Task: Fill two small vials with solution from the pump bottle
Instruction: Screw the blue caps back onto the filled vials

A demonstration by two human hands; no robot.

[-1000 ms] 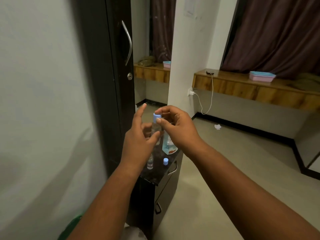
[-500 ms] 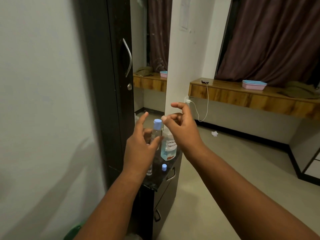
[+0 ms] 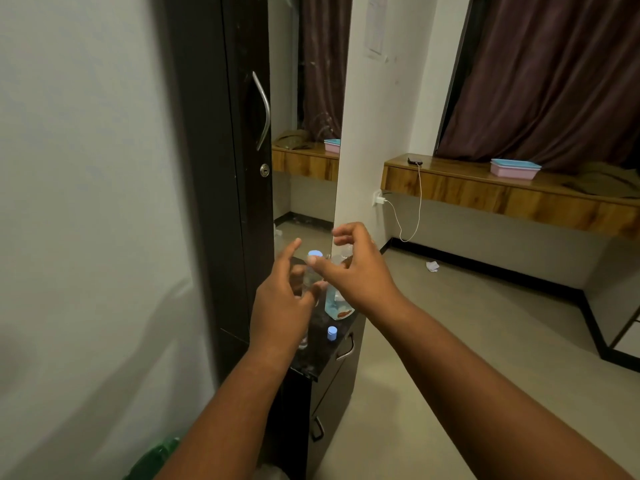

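- Left hand [image 3: 282, 306] held a small clear vial [image 3: 309, 282] upright above the dark cabinet top [image 3: 313, 367]; thumb and inner fingers closed round the glass, index finger stretched up and free.
- The vial wore a light blue cap [image 3: 315, 254].
- Right hand [image 3: 360, 275] was just beside the cap, thumb tip touching or nearly touching its rim; the fingers were curled loosely and spread, gripping nothing.
- Pump bottle [image 3: 337, 308] stood on the cabinet top behind the right hand; only its lower, pale blue part showed, pump head hidden.
- A second vial [image 3: 303, 341] stood on the top, mostly covered by the left wrist; whether it held liquid could not be told.
- A loose blue cap [image 3: 332, 333] stood near that vial, apart from it, close to the front edge.
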